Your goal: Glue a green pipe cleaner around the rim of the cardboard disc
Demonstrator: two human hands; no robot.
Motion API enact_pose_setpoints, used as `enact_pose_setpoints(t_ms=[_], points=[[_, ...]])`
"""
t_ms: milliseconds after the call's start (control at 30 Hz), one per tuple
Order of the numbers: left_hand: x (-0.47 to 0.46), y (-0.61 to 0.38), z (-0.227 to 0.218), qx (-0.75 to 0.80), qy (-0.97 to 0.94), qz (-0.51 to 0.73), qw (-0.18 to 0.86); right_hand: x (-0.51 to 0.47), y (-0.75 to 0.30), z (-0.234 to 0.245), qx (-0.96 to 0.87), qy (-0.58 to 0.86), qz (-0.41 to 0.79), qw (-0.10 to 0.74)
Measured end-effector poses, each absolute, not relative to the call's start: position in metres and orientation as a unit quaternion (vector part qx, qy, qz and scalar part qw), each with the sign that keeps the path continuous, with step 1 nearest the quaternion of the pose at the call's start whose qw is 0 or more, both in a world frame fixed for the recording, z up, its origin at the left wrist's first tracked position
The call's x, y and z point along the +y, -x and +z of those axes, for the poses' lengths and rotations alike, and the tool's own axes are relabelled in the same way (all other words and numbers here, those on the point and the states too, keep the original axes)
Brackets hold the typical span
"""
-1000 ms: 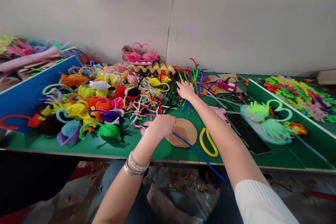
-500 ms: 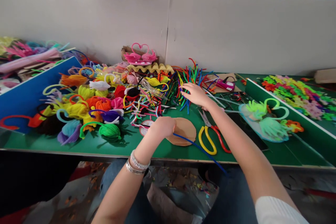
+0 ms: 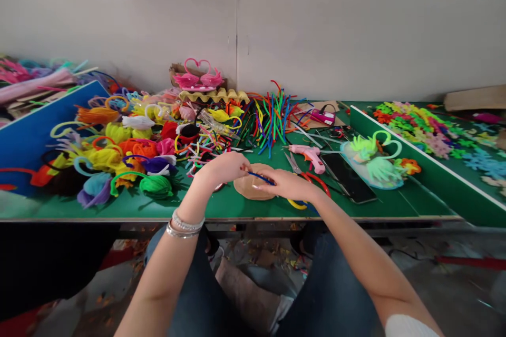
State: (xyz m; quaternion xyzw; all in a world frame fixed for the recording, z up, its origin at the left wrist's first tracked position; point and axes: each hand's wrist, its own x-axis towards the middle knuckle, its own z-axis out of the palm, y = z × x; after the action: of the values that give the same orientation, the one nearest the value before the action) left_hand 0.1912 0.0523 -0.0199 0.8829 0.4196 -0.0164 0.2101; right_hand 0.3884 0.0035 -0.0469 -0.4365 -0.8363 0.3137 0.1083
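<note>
Green desk (image 3: 138, 210) stands before pale partition (image 3: 356, 42). Left hand (image 3: 225, 167): fingers pinched nearly closed on blue stem (image 3: 261, 177). Right hand (image 3: 290, 185): fingers partly open, curved about same stem; cannot tell how firmly. Stem spans between hands, over cardboard oval (image 3: 249, 189). Possible trouble: uneven push could kink stem; loose right hold could let it slip; trailing end might snag on scissors (image 3: 293, 162). Counted: one oval, one scissors, one pink glue gun (image 3: 310, 155), one phone (image 3: 351, 179), two pink swans (image 3: 211, 79), two green swans (image 3: 381, 170).
</note>
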Motion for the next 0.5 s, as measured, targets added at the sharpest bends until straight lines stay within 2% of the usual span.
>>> enact_pose_setpoints(t_ms=[267, 500], points=[[0.051, -0.159, -0.001, 0.475, -0.866, 0.041, 0.151, 0.014, -0.429, -0.055, -0.763, 0.438, 0.453, 0.145], [0.046, -0.131, -0.018, 0.512, -0.842, 0.086, 0.146, 0.003, -0.473, -0.032, -0.719, 0.474, 0.454, 0.228]])
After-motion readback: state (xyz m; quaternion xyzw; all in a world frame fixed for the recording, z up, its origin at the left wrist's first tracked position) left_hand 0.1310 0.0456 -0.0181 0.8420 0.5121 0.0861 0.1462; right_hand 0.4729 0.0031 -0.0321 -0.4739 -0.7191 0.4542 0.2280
